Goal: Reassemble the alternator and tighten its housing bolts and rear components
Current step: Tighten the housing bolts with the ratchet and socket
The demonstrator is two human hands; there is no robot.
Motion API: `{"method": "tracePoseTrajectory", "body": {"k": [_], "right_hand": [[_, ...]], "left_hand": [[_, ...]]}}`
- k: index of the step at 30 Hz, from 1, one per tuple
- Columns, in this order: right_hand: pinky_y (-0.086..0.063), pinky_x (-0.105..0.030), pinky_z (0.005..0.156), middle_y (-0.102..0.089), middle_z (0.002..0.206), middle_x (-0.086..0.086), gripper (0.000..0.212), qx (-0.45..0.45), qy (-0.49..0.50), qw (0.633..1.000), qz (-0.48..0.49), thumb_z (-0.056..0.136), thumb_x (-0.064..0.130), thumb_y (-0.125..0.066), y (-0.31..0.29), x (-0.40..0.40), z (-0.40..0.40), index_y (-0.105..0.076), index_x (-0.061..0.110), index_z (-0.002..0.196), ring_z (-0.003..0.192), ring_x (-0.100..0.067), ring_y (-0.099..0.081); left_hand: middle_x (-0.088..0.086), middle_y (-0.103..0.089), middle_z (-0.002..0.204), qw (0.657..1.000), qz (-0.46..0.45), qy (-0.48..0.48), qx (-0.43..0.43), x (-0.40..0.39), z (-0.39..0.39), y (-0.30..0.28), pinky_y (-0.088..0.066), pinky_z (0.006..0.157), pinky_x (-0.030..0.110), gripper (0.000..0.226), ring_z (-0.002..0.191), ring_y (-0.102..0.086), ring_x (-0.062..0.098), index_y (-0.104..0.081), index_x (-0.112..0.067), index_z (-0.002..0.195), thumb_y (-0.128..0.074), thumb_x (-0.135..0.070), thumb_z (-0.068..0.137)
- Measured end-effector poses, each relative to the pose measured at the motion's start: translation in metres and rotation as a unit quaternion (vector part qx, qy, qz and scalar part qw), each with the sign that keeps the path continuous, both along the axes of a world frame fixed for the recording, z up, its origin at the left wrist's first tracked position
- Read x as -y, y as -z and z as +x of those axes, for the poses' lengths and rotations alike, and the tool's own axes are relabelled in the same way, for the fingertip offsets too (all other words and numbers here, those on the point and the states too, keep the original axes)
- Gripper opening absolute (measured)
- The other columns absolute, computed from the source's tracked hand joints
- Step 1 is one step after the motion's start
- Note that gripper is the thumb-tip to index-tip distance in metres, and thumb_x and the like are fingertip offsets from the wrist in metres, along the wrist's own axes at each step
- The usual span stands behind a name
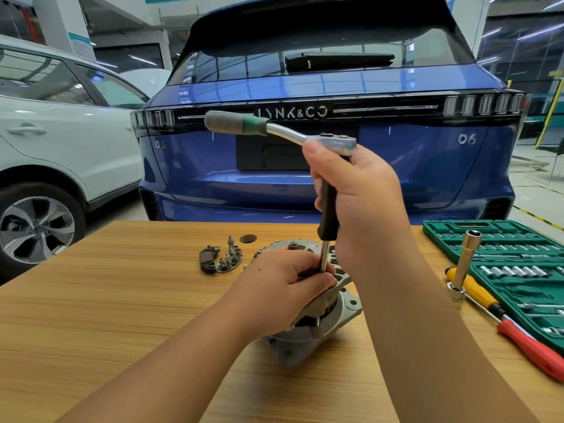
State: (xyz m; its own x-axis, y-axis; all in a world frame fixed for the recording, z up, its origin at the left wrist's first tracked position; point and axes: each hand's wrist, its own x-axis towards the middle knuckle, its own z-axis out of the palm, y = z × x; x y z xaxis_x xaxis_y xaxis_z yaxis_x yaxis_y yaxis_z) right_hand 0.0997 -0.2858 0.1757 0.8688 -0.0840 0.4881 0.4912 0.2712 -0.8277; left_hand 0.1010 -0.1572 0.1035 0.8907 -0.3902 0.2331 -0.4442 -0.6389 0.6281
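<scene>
The grey alternator [320, 325] stands on the wooden table [106, 300] in the middle of the view. My left hand [283, 282] lies over its top, fingers curled round the housing and the foot of a long extension bar [328, 215]. That bar stands upright with a ratchet wrench [274, 128] on its upper end, the grey and green handle pointing left. My right hand [363, 203] grips the black sleeve of the bar just under the ratchet head. The bolt under the bar is hidden by my left fingers.
Loose rear parts [221, 259] and a dark round cap [247, 238] lie left of the alternator. To the right are a green socket set case [518, 270], an upright socket driver [465, 264] and a yellow and red screwdriver [503, 319]. A blue car [305, 166] stands behind the table.
</scene>
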Motion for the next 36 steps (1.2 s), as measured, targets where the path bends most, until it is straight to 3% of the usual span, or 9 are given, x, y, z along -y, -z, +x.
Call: {"method": "tracePoseTrajectory", "body": {"k": [5, 10, 14, 17, 21, 23, 28, 32, 36], "right_hand": [[-0.045, -0.019, 0.061, -0.076, 0.093, 0.0, 0.018, -0.022, -0.031, 0.997, 0.06, 0.088, 0.024, -0.07, -0.003, 0.008, 0.001, -0.069, 0.018, 0.104, 0.07, -0.007, -0.055], [-0.048, -0.023, 0.064, -0.074, 0.108, -0.009, 0.057, -0.099, -0.275, 0.945, 0.147, 0.08, 0.03, -0.059, -0.01, 0.019, 0.003, -0.058, 0.004, 0.131, 0.073, -0.012, -0.059], [-0.047, -0.027, 0.066, -0.07, 0.085, 0.003, 0.02, -0.125, -0.289, 0.935, 0.163, 0.078, 0.026, -0.063, -0.009, 0.021, 0.006, -0.076, 0.016, 0.091, 0.064, -0.009, -0.061], [-0.054, -0.028, 0.07, -0.068, 0.091, 0.001, 0.02, -0.021, -0.229, 0.955, 0.185, 0.077, 0.014, -0.069, -0.004, 0.016, 0.009, -0.062, 0.022, 0.093, 0.077, -0.012, -0.066], [-0.055, -0.039, 0.093, -0.065, 0.108, -0.002, 0.02, 0.233, 0.005, 0.972, 0.017, 0.092, 0.0, -0.06, 0.007, 0.002, 0.012, -0.062, 0.019, 0.097, 0.1, -0.026, -0.065], [-0.055, -0.04, 0.085, -0.066, 0.104, 0.008, 0.03, 0.28, 0.029, 0.957, -0.067, 0.094, -0.001, -0.055, 0.012, 0.001, 0.011, -0.065, 0.027, 0.103, 0.094, -0.027, -0.066], [-0.053, -0.029, 0.063, -0.072, 0.096, -0.003, 0.047, 0.129, -0.208, 0.969, 0.029, 0.102, 0.018, -0.034, 0.004, 0.008, 0.013, -0.078, 0.035, 0.099, 0.074, -0.017, -0.065], [-0.053, -0.031, 0.064, -0.07, 0.094, -0.007, 0.027, 0.086, -0.253, 0.963, 0.043, 0.091, 0.042, -0.055, 0.002, 0.013, 0.02, -0.071, 0.032, 0.11, 0.074, -0.018, -0.064], [-0.053, -0.029, 0.064, -0.067, 0.095, -0.005, 0.031, 0.045, -0.22, 0.972, 0.071, 0.09, 0.034, -0.062, 0.005, 0.012, 0.02, -0.062, 0.024, 0.119, 0.074, -0.015, -0.065]], "left_hand": [[-0.024, -0.065, 0.092, 1.0, 0.0, 0.009, 0.005, -0.002, 0.001, -0.001, -0.05, 0.078, 0.022, 0.012, 0.092, -0.057, -0.004, -0.063, -0.056, 0.094, -0.058, -0.046, 0.098], [-0.018, -0.067, 0.103, 1.0, -0.013, 0.008, -0.006, -0.004, 0.001, -0.001, -0.056, 0.089, 0.035, 0.011, 0.1, -0.06, 0.002, -0.065, -0.053, 0.098, -0.059, -0.044, 0.097], [-0.018, -0.07, 0.103, 1.0, -0.024, 0.016, -0.01, -0.005, 0.001, 0.001, -0.056, 0.091, 0.037, 0.013, 0.103, -0.062, 0.003, -0.07, -0.047, 0.103, -0.06, -0.041, 0.098], [-0.02, -0.069, 0.102, 1.0, -0.02, 0.012, -0.003, -0.005, 0.003, 0.001, -0.056, 0.09, 0.034, 0.014, 0.101, -0.061, 0.001, -0.07, -0.046, 0.106, -0.059, -0.04, 0.098], [-0.02, -0.069, 0.101, 1.0, -0.011, 0.008, -0.002, -0.004, 0.004, 0.002, -0.055, 0.087, 0.031, 0.014, 0.098, -0.06, 0.0, -0.07, -0.046, 0.106, -0.059, -0.042, 0.099], [-0.024, -0.068, 0.095, 1.0, -0.016, 0.006, -0.001, -0.004, 0.003, 0.002, -0.053, 0.079, 0.024, 0.015, 0.094, -0.06, -0.003, -0.068, -0.053, 0.097, -0.059, -0.042, 0.098], [-0.023, -0.069, 0.101, 1.0, -0.024, -0.001, -0.003, -0.003, 0.002, 0.001, -0.055, 0.085, 0.027, 0.014, 0.098, -0.061, -0.003, -0.069, -0.05, 0.102, -0.059, -0.04, 0.099], [-0.021, -0.069, 0.101, 1.0, -0.021, -0.001, -0.003, -0.002, 0.001, 0.001, -0.056, 0.088, 0.032, 0.013, 0.099, -0.061, -0.001, -0.069, -0.048, 0.103, -0.06, -0.04, 0.098], [-0.022, -0.068, 0.101, 1.0, -0.02, -0.007, -0.002, -0.002, 0.001, 0.001, -0.055, 0.087, 0.027, 0.012, 0.098, -0.059, -0.005, -0.068, -0.049, 0.102, -0.06, -0.041, 0.097]]}}
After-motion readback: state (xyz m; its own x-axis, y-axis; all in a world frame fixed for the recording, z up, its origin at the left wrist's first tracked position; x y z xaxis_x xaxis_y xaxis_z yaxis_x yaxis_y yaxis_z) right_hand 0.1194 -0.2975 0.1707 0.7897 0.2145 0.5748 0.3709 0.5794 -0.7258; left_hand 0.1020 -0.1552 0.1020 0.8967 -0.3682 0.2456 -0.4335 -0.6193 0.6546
